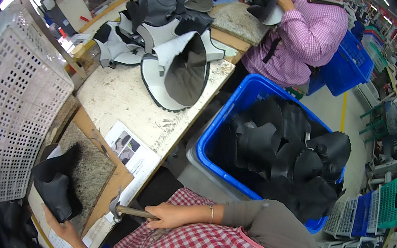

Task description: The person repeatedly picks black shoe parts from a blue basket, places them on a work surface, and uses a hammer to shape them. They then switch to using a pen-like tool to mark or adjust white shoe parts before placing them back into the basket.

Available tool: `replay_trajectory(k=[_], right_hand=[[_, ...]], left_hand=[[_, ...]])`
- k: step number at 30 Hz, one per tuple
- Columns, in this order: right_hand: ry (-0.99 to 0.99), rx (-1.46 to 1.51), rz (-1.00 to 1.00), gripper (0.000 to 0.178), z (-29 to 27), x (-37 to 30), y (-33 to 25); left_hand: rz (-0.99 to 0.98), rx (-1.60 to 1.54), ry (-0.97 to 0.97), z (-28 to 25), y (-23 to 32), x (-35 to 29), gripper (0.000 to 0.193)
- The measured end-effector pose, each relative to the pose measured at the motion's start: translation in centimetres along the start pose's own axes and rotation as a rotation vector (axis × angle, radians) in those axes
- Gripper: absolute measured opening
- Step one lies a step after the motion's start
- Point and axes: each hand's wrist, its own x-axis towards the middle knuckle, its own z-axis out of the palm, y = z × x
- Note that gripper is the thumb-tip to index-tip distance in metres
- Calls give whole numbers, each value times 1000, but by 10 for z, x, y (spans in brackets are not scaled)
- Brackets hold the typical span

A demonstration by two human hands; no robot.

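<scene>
In my right hand (pixel 165 216) is a hammer (pixel 133 211), gripped by its wooden handle, its metal head pointing left near the table edge. At the lower left, a black leather shoe upper (pixel 54 181) with a pale lining showing at its top lies on a rough grey-brown board (pixel 96 164). My left hand (pixel 62 229) holds the near tip of that upper, its fingers along the edge. Part of the left hand's grip is hidden by the leather.
A worn white table (pixel 127 95) carries stacked uppers (pixel 185 69) and a printed sheet (pixel 136 158). To the right stands a blue crate (pixel 203 156) full of black leather pieces. A white perforated basket (pixel 13 99) is at left. A co-worker (pixel 302 37) handles an upper at the far side.
</scene>
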Motion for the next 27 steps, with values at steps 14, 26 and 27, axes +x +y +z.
replay_trajectory(k=[14, 26, 27], right_hand=[[4, 4, -15, 42, 31, 0, -8], [204, -437, -100, 37, 12, 55, -73], [157, -473, -78, 38, 6, 65, -77]], left_hand=[[69, -75, -350, -23, 13, 31, 85], [102, -66, -390, -18, -18, 52, 94], [85, -77, -417, -15, -28, 54, 90]])
